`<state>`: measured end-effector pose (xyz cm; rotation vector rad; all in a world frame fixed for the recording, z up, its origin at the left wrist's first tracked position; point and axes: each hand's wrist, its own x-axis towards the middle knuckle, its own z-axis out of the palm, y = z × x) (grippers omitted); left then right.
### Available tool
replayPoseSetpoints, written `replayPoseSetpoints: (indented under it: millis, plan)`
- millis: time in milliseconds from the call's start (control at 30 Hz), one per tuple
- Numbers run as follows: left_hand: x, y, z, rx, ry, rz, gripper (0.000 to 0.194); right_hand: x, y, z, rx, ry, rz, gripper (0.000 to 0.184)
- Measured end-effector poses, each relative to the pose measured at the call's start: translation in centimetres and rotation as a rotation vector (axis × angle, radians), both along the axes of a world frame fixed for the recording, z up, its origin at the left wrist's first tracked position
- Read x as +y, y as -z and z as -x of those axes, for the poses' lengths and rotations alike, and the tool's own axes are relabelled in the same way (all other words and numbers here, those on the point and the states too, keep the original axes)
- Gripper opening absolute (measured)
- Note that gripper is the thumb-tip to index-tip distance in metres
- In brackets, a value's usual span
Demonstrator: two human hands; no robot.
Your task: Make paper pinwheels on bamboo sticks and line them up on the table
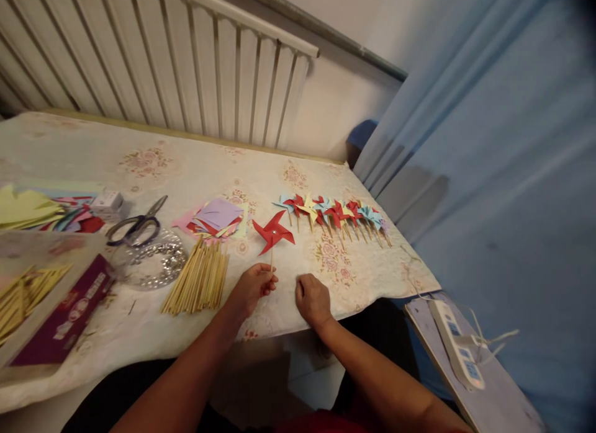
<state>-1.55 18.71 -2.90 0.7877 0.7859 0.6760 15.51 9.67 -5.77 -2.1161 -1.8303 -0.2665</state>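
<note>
My left hand [256,285] pinches the thin stick of a red paper pinwheel [274,232], which stands upright above the tablecloth with a pale pin at its centre. My right hand [313,298] rests on the cloth beside it, curled into a loose fist; its palm side is hidden. Farther right lies a row of finished pinwheels [336,214] in red, yellow and light blue. Left of my left hand is a bundle of thin sticks [199,278]. Behind the bundle sits a pile of coloured paper pieces [216,219].
A clear dish of shiny pins [156,259], scissors [137,227], a small white box [108,203], and more paper [32,208] are on the left. An open box [65,318] holds more sticks. A power strip [459,346] lies at right, near a blue curtain [503,172].
</note>
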Motion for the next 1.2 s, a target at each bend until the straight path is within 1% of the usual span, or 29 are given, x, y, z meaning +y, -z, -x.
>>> replayPoseSetpoints:
  millis: [267, 567, 1200]
  plan:
    - [-0.09, -0.34, -0.06, 0.025, 0.01, 0.011, 0.034, 0.1, -0.05, -0.02, 0.003, -0.003, -0.005, 0.01]
    - [0.17, 0.07, -0.17, 0.035, 0.035, 0.0, 0.033, 0.15, 0.0, -0.04, -0.001, 0.006, -0.006, 0.009]
    - [0.11, 0.01, -0.01, 0.025, 0.059, 0.0, 0.034, 0.2, 0.07, -0.02, -0.007, 0.02, 0.004, 0.009]
